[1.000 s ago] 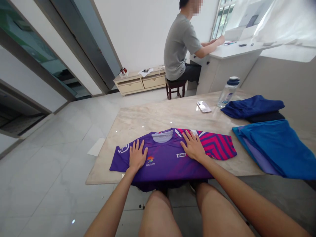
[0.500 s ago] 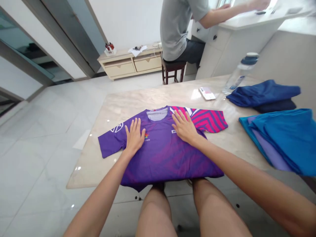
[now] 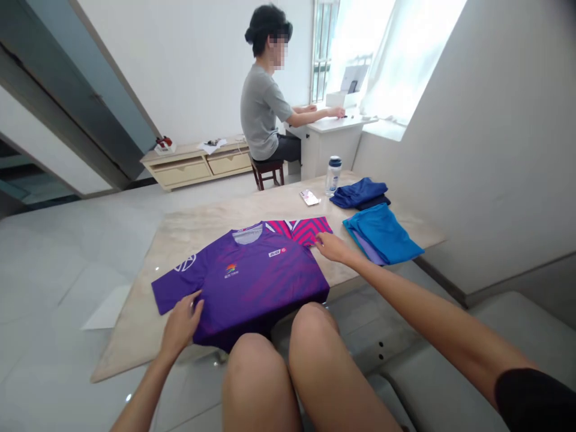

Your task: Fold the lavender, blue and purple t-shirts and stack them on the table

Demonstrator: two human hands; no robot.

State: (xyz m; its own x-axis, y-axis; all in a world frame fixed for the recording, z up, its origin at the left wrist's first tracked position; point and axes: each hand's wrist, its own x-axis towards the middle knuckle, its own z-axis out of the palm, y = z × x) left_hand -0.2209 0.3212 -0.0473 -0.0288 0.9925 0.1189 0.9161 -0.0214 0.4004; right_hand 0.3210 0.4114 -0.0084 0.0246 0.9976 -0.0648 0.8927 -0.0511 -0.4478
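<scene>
A purple jersey (image 3: pixel 252 276) lies front-up on the near half of the table (image 3: pixel 202 225), its hem hanging over the near edge above the person's knees. Its right sleeve, pink with stripes, lies flat on the far right; the left sleeve is spread out to the left.

The left hand (image 3: pixel 180 324) sits at the near left corner of the body, fingers curled onto the cloth below the sleeve; whether it pinches the edge or only presses on it I cannot tell. The right hand (image 3: pixel 330 246) rests at the seam under the pink sleeve, fingers narrow and touching the cloth, with no clear pinch in view.

To handle the cloth well from here, I judge that both hands should take the side edges evenly and keep the fabric taut, so the front stays smooth and the slack hem does not drag it off the table.

Counted: one jersey under the hands; two stacks of blue clothes, a light one (image 3: pixel 382 237) to the right and a dark one (image 3: pixel 360 193) beyond it; one bottle (image 3: pixel 333 176); one phone (image 3: pixel 309 197); and another person (image 3: pixel 263 117) seated at a far desk.
</scene>
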